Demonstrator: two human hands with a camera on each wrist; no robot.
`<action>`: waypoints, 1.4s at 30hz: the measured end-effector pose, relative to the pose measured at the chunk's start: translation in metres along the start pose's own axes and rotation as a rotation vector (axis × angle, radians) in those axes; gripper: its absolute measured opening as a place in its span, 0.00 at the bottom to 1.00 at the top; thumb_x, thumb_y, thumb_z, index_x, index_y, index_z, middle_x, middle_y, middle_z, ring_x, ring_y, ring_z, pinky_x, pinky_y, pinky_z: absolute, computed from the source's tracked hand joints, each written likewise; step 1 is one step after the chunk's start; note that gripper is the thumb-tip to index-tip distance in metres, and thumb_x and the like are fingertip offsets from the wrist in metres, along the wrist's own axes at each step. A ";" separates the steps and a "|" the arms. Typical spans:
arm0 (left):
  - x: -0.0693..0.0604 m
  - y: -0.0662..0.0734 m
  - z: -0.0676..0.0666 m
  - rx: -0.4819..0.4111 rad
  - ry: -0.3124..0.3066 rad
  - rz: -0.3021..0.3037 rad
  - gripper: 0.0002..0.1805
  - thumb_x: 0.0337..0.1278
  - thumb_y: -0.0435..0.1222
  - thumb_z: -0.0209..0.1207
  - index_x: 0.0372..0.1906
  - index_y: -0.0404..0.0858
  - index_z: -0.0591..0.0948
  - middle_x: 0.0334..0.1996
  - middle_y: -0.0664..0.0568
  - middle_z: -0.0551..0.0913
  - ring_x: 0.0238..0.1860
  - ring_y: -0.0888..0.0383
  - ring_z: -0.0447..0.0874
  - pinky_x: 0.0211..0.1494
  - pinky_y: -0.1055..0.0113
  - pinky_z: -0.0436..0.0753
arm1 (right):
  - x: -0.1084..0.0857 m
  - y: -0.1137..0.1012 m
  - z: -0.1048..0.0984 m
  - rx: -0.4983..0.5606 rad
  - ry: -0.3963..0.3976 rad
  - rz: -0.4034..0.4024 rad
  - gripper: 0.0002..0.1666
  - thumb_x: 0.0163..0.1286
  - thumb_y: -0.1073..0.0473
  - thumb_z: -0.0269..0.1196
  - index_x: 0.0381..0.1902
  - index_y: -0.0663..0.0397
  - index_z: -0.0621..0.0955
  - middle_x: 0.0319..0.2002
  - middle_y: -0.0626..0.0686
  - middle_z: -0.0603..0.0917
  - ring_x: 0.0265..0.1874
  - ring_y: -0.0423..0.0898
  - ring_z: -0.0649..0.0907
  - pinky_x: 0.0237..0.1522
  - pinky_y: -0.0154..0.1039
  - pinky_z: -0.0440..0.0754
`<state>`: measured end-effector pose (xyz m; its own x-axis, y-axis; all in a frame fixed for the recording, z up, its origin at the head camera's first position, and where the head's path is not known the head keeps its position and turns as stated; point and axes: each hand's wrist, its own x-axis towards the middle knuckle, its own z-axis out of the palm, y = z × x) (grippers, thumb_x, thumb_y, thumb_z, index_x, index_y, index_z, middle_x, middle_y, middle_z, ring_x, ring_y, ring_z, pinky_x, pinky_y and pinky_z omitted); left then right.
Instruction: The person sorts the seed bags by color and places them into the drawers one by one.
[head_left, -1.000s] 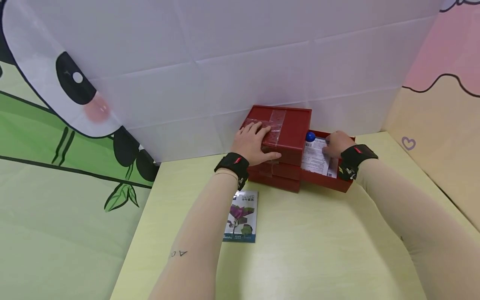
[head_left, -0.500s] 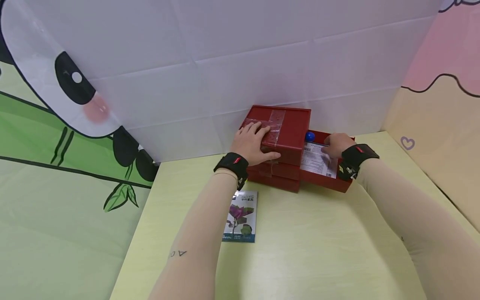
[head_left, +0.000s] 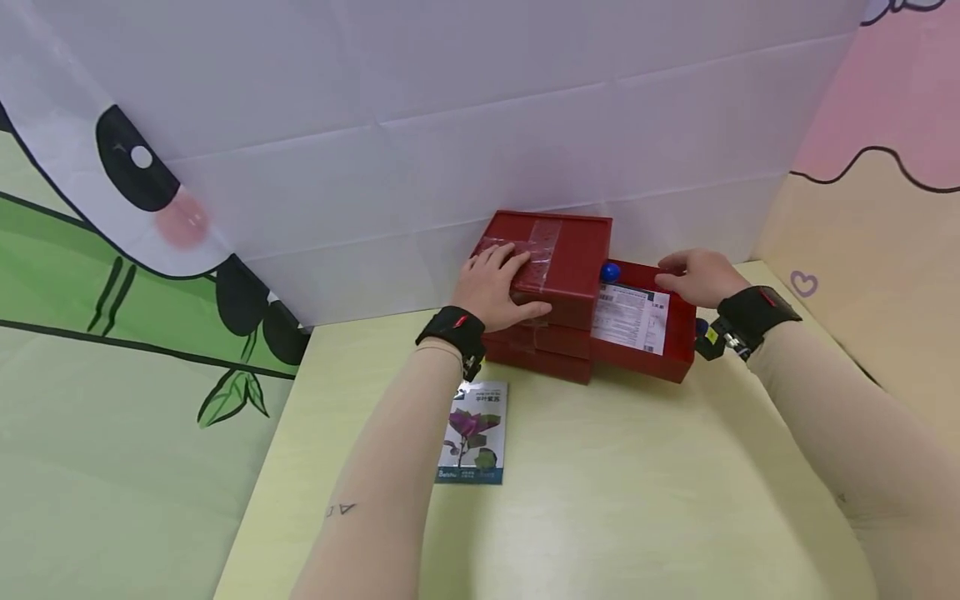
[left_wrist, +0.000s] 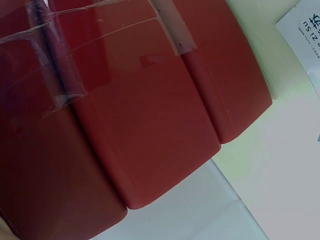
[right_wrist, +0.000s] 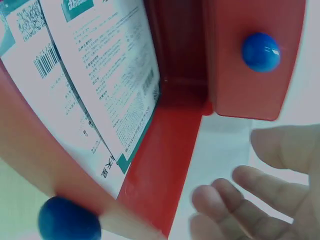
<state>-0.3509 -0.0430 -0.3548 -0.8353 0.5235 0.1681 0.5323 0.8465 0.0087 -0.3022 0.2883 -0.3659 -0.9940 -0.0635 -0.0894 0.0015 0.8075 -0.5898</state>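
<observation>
My left hand (head_left: 495,287) rests on top of a taped red drawer box (head_left: 577,250), fingers spread and thumb near its front edge. From the box's right side a red drawer (head_left: 641,360) is pulled out. Printed white packets (head_left: 630,321) lie flat in it, overlapping in the right wrist view. My right hand (head_left: 705,277) is above the drawer's outer end, fingers loosely bent and holding nothing. In the right wrist view, that hand (right_wrist: 270,185) is apart from the packets (right_wrist: 115,65). Blue round knobs show on an upper drawer (right_wrist: 261,52) and the pulled-out drawer (right_wrist: 70,220).
A seed packet (head_left: 472,433) with a purple-leaved plant picture lies on the pale table (head_left: 600,483), in front of the box. Behind the box stands a white cloth wall (head_left: 465,167). A cream and pink wall (head_left: 885,242) borders the right side.
My right hand has come off the packets and moved out to the right, toward the drawer's outer end. The left hand stays on the box. The head view has shifted slightly.
</observation>
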 end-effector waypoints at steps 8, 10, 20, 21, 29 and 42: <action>-0.009 -0.003 -0.007 -0.065 0.084 0.012 0.47 0.47 0.69 0.56 0.70 0.49 0.67 0.68 0.50 0.66 0.70 0.53 0.58 0.72 0.47 0.54 | -0.022 0.021 -0.008 0.135 0.122 -0.003 0.32 0.74 0.44 0.52 0.64 0.63 0.70 0.54 0.68 0.76 0.47 0.62 0.76 0.49 0.54 0.80; -0.012 -0.001 -0.011 -0.074 0.090 0.029 0.46 0.49 0.68 0.57 0.70 0.47 0.67 0.67 0.50 0.68 0.70 0.53 0.59 0.72 0.50 0.56 | -0.027 0.028 -0.009 0.153 0.135 0.008 0.33 0.74 0.43 0.51 0.64 0.61 0.70 0.53 0.67 0.77 0.45 0.60 0.77 0.46 0.47 0.82; -0.035 0.025 -0.023 -0.071 0.152 0.236 0.38 0.55 0.58 0.61 0.68 0.44 0.71 0.65 0.49 0.71 0.66 0.54 0.68 0.66 0.62 0.69 | -0.046 0.048 -0.002 0.331 0.201 0.047 0.36 0.73 0.39 0.49 0.65 0.62 0.68 0.53 0.65 0.75 0.45 0.56 0.77 0.36 0.23 0.77; -0.037 0.028 -0.023 -0.062 0.163 0.255 0.38 0.55 0.58 0.61 0.68 0.44 0.71 0.65 0.49 0.72 0.65 0.54 0.68 0.66 0.62 0.69 | -0.048 0.050 0.000 0.340 0.213 0.055 0.37 0.73 0.38 0.49 0.64 0.63 0.69 0.53 0.65 0.76 0.44 0.55 0.78 0.36 0.24 0.78; -0.041 0.044 -0.007 0.055 0.167 0.254 0.44 0.53 0.62 0.59 0.71 0.46 0.65 0.68 0.48 0.66 0.70 0.50 0.60 0.70 0.52 0.61 | -0.059 0.072 0.025 0.470 0.261 0.172 0.43 0.71 0.34 0.48 0.67 0.64 0.67 0.51 0.58 0.75 0.39 0.41 0.78 0.36 0.23 0.78; -0.038 0.052 0.018 0.187 0.183 0.090 0.46 0.49 0.67 0.56 0.73 0.55 0.60 0.70 0.48 0.63 0.70 0.45 0.58 0.68 0.36 0.55 | -0.065 0.091 0.063 0.754 0.121 0.267 0.46 0.71 0.36 0.49 0.74 0.61 0.55 0.58 0.61 0.69 0.46 0.48 0.78 0.45 0.29 0.80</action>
<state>-0.2938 -0.0177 -0.3786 -0.7382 0.5854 0.3353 0.5541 0.8096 -0.1938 -0.2310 0.3292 -0.4643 -0.9545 0.1743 -0.2419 0.2713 0.1713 -0.9471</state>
